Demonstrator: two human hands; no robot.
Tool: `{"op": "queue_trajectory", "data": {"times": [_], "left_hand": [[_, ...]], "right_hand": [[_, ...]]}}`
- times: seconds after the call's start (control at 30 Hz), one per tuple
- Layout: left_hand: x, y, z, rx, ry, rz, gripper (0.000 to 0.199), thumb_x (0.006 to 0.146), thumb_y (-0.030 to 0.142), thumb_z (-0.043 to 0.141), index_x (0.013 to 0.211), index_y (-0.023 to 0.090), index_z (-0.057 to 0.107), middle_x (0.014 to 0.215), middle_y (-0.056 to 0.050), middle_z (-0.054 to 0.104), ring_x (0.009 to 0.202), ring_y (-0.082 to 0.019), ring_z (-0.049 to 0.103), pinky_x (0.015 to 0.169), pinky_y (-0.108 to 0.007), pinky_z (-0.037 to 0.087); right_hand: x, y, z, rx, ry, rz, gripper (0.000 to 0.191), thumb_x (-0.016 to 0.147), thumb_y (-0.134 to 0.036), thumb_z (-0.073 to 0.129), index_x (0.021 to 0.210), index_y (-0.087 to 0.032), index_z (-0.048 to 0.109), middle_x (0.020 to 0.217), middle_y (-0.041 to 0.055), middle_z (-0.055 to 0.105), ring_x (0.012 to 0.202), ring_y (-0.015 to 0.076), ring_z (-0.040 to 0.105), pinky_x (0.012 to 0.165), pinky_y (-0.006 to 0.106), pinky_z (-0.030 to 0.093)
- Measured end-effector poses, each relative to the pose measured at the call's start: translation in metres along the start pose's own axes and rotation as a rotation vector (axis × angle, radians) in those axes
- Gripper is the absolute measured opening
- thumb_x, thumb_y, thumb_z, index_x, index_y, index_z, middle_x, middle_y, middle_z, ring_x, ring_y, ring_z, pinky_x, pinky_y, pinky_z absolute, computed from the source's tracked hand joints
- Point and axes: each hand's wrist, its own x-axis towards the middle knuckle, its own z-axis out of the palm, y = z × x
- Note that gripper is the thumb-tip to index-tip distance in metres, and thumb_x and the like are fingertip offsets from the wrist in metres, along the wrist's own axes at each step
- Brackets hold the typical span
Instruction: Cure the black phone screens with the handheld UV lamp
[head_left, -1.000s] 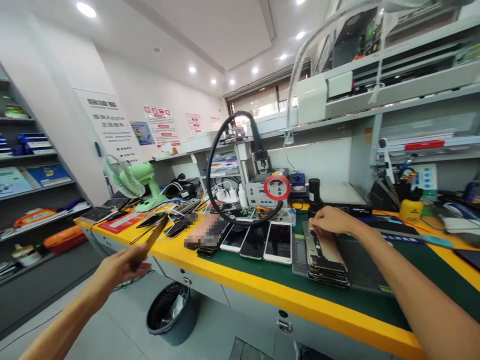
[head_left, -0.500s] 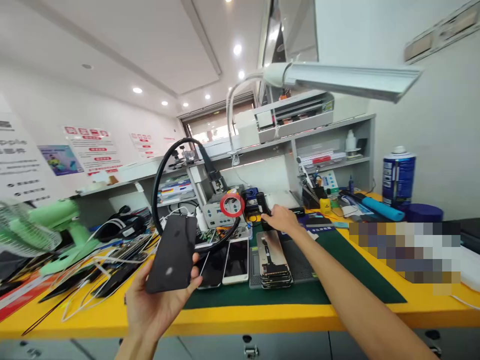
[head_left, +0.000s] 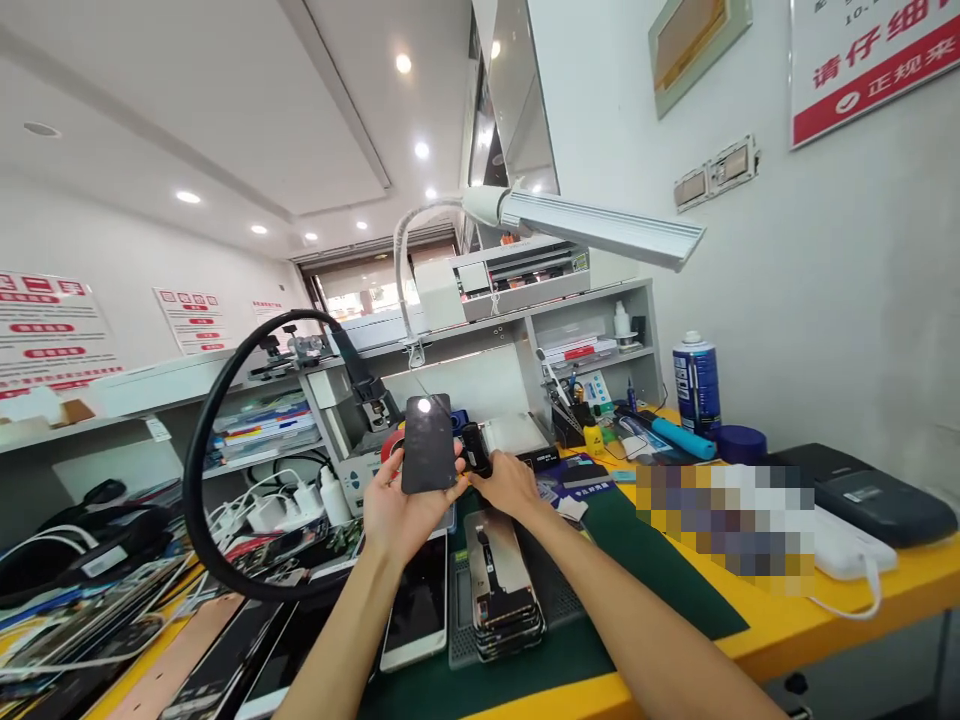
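Observation:
My left hand (head_left: 409,515) is closed around a black phone (head_left: 429,445), held up above the mat with a bright reflection near its top. My right hand (head_left: 510,487) grips a short black cylinder (head_left: 475,448) that looks like a flashlight, just right of the phone. Below my right hand a stack of phone screens (head_left: 502,585) lies on a grey perforated tray (head_left: 463,640). A white-framed phone (head_left: 416,605) rests face up to the left of that stack, partly behind my left forearm.
A thick black hose (head_left: 196,480) loops across the left side. Cables and phone parts crowd the bench there. A blue spray can (head_left: 696,385) and a white power bank-like box (head_left: 847,545) stand at the right. A lamp (head_left: 600,228) hangs over the green mat (head_left: 637,570).
The view has turned to the right. My left hand has brought the phone up and close beside the black cylinder, and the phone is tilted differently. My right hand still grips the cylinder.

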Motion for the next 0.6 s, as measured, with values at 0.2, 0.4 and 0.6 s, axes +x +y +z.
{"op": "queue_trajectory", "data": {"times": [0.2,0.4,0.6], "left_hand": [[0.008,-0.008,-0.013,-0.045,-0.014,-0.063,0.056,0.099,0.049,0.044,0.130,0.007,0.063,0.135,-0.025,0.061,0.107,-0.034,0.068,0.092,-0.052,0.054],[0.010,-0.009,-0.025,-0.037,0.018,-0.114,0.055,0.101,0.050,0.041,0.127,0.008,0.066,0.123,-0.021,0.069,0.100,-0.032,0.071,0.087,-0.049,0.056],[0.007,-0.002,-0.026,-0.088,0.122,-0.087,0.054,0.100,0.042,0.038,0.125,0.003,0.066,0.121,-0.027,0.069,0.104,-0.039,0.071,0.089,-0.058,0.055]], "right_hand": [[0.005,0.000,0.007,0.006,-0.044,0.032,0.039,0.098,-0.049,0.059,0.120,-0.018,0.061,0.120,0.0078,0.062,0.106,0.0198,0.062,0.093,0.041,0.056],[0.014,0.005,0.017,0.052,-0.005,0.072,0.041,0.097,-0.049,0.061,0.121,-0.016,0.060,0.119,0.0085,0.062,0.107,0.0208,0.062,0.092,0.042,0.056],[0.013,0.008,-0.004,0.206,0.093,0.065,0.037,0.096,-0.045,0.063,0.117,-0.015,0.061,0.114,0.0065,0.063,0.100,0.0186,0.063,0.088,0.039,0.057]]}}
